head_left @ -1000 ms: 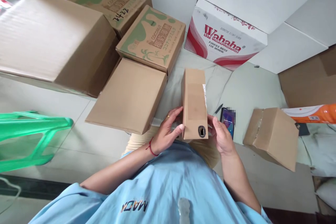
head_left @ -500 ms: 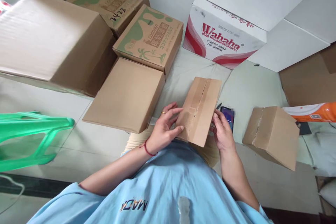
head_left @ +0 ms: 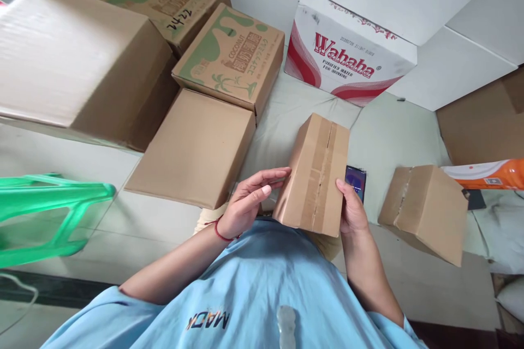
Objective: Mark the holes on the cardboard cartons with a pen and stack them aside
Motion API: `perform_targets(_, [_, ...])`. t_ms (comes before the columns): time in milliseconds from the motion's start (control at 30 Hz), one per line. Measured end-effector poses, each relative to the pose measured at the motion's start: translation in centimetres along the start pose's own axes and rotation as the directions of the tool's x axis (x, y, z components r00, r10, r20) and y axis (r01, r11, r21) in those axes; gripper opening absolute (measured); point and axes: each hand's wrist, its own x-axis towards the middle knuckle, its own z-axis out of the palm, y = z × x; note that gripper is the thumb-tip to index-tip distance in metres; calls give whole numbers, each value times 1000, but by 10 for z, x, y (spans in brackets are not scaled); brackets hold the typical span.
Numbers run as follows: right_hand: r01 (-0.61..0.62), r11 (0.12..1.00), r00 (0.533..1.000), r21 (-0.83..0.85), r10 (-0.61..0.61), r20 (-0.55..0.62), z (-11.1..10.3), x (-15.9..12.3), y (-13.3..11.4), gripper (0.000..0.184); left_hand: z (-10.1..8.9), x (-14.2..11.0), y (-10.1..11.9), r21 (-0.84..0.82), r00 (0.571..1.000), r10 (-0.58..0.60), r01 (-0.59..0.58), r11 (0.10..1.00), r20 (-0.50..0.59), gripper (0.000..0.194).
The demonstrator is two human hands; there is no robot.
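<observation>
A small brown cardboard box (head_left: 315, 180) with a taped seam down its top is in front of my body, its left side wall turned towards view. My right hand (head_left: 352, 207) grips the box's right edge, thumb on the top face and fingers hidden behind it. On the other side, my left hand (head_left: 249, 199) is open, its fingers stretched out with the tips at the box's left wall. Whether those fingertips press on the cardboard I cannot tell. A phone (head_left: 355, 182) lies just beyond my right hand.
A closed brown carton (head_left: 196, 147) stands to the left, with coconut cartons (head_left: 233, 57) and a large box (head_left: 73, 60) behind. A Wahaha carton (head_left: 347, 54) is at the back. Another small box (head_left: 423, 210) sits at right, and a green stool (head_left: 53, 218) at far left.
The box has turned so that its left wall shows, and has shifted slightly right. My left hand has moved off its top face, fingers straightened. My right thumb now lies on the top.
</observation>
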Motion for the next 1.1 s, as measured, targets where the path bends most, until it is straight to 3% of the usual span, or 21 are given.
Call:
perform_targets(167, [-17,995,996,102,26,-83,-2,-8,-3,50,0,1,-2,-19,990,-3,1,1000,-141,38])
perform_targets(267, [72,991,985,109,-54,-166,-5,-13,-3,40,-2,-1,-4,-9,987,-51,50,999,-155,38])
perform_targets(367, [79,987,980,144,-50,-195,-5,-17,-3,36,-4,-4,-6,5,986,-85,86,996,-143,39])
perform_targets(533, [-25,983,996,179,40,-83,-4,-10,2,47,-7,-5,-9,170,992,-62,81,982,-114,46])
perform_targets(667, [141,986,990,93,-141,-8,-6,-1,11,54,-8,-4,-8,346,999,-27,19,938,18,56])
perform_targets(767, [285,958,956,-20,-282,75,-7,-2,14,59,-6,-4,-7,364,995,-51,17,931,84,62])
perform_targets(933, [418,887,905,-198,-388,173,-9,-13,9,74,-4,-4,-9,292,990,-129,109,950,51,60])
perform_targets(1100, [476,854,864,-211,-409,293,-12,-25,-3,86,-5,-10,-9,340,1000,-13,19,940,-20,51])
